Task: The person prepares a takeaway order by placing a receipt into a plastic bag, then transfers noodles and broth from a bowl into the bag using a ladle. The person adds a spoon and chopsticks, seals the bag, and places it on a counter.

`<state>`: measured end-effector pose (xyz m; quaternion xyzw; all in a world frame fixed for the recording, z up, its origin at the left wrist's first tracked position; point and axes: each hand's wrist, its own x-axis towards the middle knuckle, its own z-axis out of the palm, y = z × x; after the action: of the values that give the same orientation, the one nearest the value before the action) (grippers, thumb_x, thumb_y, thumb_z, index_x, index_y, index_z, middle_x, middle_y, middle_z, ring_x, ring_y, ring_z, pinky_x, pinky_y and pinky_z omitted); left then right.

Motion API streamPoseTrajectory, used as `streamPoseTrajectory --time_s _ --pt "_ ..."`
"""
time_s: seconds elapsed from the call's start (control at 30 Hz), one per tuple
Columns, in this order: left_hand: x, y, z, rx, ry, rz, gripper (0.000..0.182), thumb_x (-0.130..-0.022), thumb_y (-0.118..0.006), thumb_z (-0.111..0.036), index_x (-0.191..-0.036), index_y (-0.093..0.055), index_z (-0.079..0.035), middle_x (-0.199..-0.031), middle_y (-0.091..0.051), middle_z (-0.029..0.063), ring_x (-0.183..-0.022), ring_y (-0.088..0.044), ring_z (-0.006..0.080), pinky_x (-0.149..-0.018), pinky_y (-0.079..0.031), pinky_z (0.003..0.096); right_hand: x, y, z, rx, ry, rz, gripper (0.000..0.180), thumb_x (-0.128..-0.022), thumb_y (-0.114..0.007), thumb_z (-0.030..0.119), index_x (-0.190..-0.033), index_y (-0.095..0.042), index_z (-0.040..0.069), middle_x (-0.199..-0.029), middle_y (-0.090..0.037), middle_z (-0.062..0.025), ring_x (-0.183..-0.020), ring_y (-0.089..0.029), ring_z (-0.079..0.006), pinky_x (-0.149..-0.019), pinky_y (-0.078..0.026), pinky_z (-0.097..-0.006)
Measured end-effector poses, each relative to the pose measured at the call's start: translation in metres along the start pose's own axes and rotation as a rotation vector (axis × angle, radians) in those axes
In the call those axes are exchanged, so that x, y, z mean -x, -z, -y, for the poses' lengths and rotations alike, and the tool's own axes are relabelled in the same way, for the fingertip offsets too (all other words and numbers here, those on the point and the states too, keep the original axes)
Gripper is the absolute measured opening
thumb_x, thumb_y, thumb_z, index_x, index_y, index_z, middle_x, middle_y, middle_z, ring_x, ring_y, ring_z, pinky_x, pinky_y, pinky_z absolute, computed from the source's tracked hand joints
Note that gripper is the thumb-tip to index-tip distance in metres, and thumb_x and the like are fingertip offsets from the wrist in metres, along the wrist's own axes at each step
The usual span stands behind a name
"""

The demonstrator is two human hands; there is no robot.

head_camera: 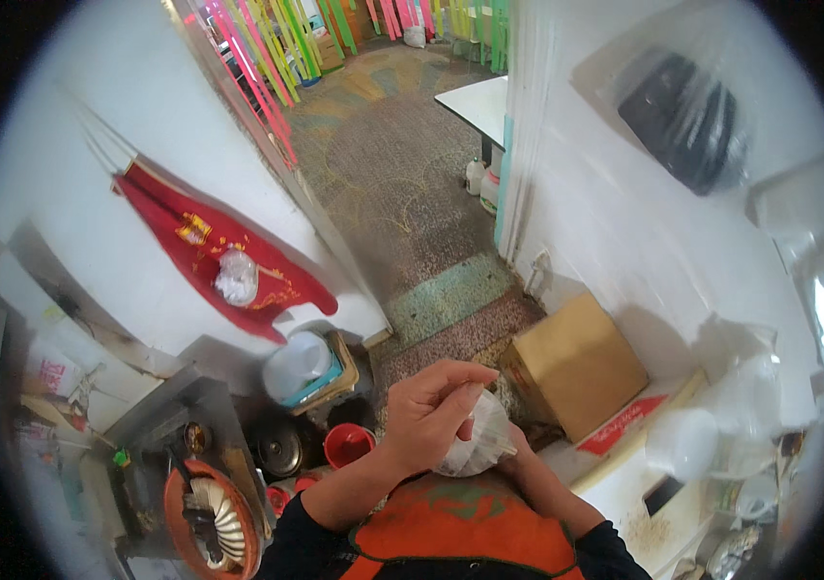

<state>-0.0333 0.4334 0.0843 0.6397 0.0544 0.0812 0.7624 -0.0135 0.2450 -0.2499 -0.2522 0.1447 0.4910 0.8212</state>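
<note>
In front of my orange apron (466, 522) I have a translucent white plastic bag (480, 435), bunched up and rounded. My left hand (430, 409) curls over its upper left side, thumb and forefinger pinched together near the top. Behind the bag, my right hand (519, 442) holds it from the right side; most of those fingers are hidden. What is inside the bag cannot be made out.
A cardboard box (578, 366) stands right of the doorway. At left are a red bucket (349, 444), a lidded pot (281, 446), stacked tubs (303, 366) and an orange-rimmed basin (216, 518). Beyond the threshold, a white table (480, 105) juts in under colored strips (267, 58).
</note>
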Motion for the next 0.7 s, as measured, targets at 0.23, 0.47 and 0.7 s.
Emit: streamPoseTrajectory --time_s 0.23,0.47,0.7 --pt "-0.186 0.030 0.019 -0.027 0.070 -0.032 0.019 -0.106 -0.060 -0.005 -0.120 -0.072 0.001 -0.080 -0.065 -0.0009 -0.059 -0.058 0.0038 -0.050 -0.044 0.0217 -0.112 -0.029 0.131 0.271 -0.037 -0.349 0.036 -0.107 -0.050 0.014 -0.136 -0.065 -0.001 -0.126 -0.072 -0.0144 -0.110 -0.072 -0.0302 -0.097 -0.060 -0.0434" --pt "-0.357 0.071 0.028 0.100 -0.022 -0.108 0.025 -0.103 -0.063 -0.006 -0.126 -0.069 0.001 -0.101 -0.069 0.0038 -0.095 -0.064 0.0110 -0.086 -0.052 0.0281 -0.203 -0.092 0.282 0.696 -0.032 -0.436 0.031 -0.105 -0.061 0.012 -0.132 -0.067 -0.001 -0.117 -0.075 -0.0119 -0.098 -0.073 -0.0223 -0.082 -0.061 -0.0364" --pt "-0.561 0.105 0.056 0.042 0.108 -0.089 0.029 -0.093 -0.070 -0.012 -0.120 -0.068 -0.001 -0.119 -0.065 0.0059 -0.112 -0.060 0.0165 -0.100 -0.046 0.0310 -0.286 -0.058 0.381 0.803 0.131 -0.608 0.033 -0.102 -0.065 0.016 -0.128 -0.068 -0.004 -0.102 -0.076 -0.0141 -0.084 -0.073 -0.0205 -0.070 -0.059 -0.0335"
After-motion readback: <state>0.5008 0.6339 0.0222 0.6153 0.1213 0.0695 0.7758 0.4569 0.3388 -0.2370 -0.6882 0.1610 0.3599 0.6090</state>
